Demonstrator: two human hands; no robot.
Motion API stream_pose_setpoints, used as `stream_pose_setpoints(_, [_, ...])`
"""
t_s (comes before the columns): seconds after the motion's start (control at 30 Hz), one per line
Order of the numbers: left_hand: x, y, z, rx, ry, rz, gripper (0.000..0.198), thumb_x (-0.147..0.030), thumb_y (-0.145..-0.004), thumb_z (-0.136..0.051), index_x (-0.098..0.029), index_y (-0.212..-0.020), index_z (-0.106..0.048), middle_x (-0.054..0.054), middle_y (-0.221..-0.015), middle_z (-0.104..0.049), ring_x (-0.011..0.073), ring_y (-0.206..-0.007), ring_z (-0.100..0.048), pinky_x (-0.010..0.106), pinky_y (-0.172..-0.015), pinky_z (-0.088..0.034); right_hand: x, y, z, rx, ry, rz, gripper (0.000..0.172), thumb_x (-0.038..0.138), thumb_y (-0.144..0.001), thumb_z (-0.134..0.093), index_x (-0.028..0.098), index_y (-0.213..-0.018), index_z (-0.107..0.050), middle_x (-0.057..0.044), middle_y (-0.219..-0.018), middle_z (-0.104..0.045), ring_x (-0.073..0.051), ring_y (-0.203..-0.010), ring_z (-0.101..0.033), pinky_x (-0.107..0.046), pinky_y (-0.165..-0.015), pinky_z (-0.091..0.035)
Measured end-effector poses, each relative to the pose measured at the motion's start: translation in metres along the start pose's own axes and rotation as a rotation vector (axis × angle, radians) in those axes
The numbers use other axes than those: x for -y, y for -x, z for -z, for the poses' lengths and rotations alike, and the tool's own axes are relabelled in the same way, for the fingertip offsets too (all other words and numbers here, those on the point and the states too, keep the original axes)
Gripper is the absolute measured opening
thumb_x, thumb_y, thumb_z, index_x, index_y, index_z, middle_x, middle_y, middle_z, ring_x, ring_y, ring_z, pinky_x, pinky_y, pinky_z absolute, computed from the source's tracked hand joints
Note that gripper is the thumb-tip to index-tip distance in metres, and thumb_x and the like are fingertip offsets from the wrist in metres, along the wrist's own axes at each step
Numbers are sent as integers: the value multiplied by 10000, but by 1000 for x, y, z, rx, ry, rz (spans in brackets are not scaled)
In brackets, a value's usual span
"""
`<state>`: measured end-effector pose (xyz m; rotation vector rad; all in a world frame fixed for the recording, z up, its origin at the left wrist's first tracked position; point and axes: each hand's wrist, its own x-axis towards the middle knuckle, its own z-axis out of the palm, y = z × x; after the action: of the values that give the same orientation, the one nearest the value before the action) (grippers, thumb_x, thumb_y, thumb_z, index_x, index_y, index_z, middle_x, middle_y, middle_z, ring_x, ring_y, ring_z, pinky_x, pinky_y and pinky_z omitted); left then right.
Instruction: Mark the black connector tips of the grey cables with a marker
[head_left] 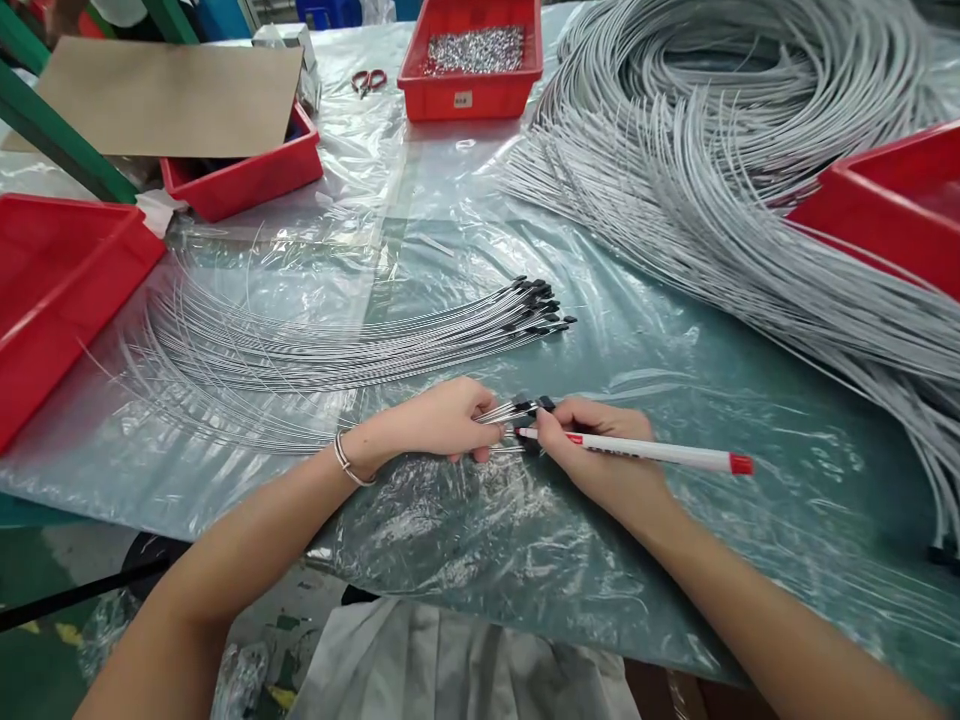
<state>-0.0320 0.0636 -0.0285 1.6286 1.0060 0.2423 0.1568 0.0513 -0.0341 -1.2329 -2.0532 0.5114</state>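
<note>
My left hand is closed around several thin grey wires, just behind their black end pieces. My right hand grips a white marker pen with a red end, its tip pointing left at the black ends. The fingers of that hand are right beside those ends; whether they also touch them I cannot tell. Just beyond both hands lies a loose bundle of similar wires, with its black ends gathered at the right.
A big coil of grey wires covers the right side. Red bins stand at the left, far right and back, where one bin holds small metal parts. Cardboard rests over another bin. Red-handled snips lie at the back.
</note>
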Motion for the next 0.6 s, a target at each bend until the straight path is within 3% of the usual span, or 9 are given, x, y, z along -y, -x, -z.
stream_pose_setpoints(0.3, [-1,2,0,-7,-16,24,282,-407,-726,-397,-156,-628,-312,-11,-651,-608,37,-394,-448,169,-367,-329,-3,-2,4,51,-101,-52,312,261,-747,-507,118,-472,-471,-12,-427,-378,-69,-408,-321,-215,-396,-230])
stream_pose_setpoints(0.4, [-4,7,1,8,12,18,324,-455,-735,-390,-151,-639,-339,-5,-677,-574,23,-432,-446,163,-399,-313,-9,-4,13,10,-371,-193,309,291,-741,-545,129,-480,-521,-26,-419,-392,-81,-396,-321,-227,-393,-226])
stream_pose_setpoints(0.53, [-12,18,4,-124,-68,-92,456,-539,-724,-400,-127,-560,-295,-33,-510,-277,-18,-438,-222,169,-426,-166,-10,-10,29,-126,-865,-298,270,311,-697,-625,136,-503,-556,-19,-396,-339,-68,-365,-273,-221,-385,-192])
stream_pose_setpoints(0.6, [-13,20,5,-108,-36,-88,452,-559,-721,-393,-133,-591,-322,-28,-526,-364,-12,-448,-265,161,-441,-216,-8,-13,35,-199,-994,-294,263,294,-685,-635,128,-503,-542,-6,-378,-288,-56,-354,-246,-210,-381,-171])
